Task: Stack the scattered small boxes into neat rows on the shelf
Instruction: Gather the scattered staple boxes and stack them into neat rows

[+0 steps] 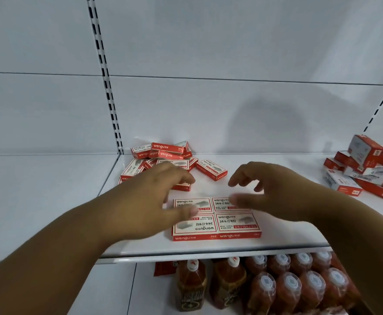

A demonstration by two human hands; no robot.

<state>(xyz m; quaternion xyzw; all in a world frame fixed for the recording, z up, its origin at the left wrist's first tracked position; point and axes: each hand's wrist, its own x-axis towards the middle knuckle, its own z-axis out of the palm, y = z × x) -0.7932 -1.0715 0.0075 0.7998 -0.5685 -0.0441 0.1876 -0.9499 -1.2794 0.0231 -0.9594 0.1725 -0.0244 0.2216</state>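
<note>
1. Head view: white shelf (276, 243), four small red-and-white boxes (216, 220) laid flat near the front edge, two rows of two, sides touching.
2. Left hand (161, 196) over the left half of that block, fingers spread and loose, gripping nothing; thumb tip above the near-left box.
3. Right hand (265, 189) over the right half, fingers curled downward but apart, gripping nothing; contact with the boxes impossible to tell through motion blur.
4. Far left, against the back panel: loose heap of boxes (161, 159), some tilted, some stacked.
5. Just right of that heap: single box (211, 169) lying askew.
6. Far right: second jumbled pile (365, 169).
7. Lower shelf, near: rows of bottles (276, 285) with reddish contents.
</note>
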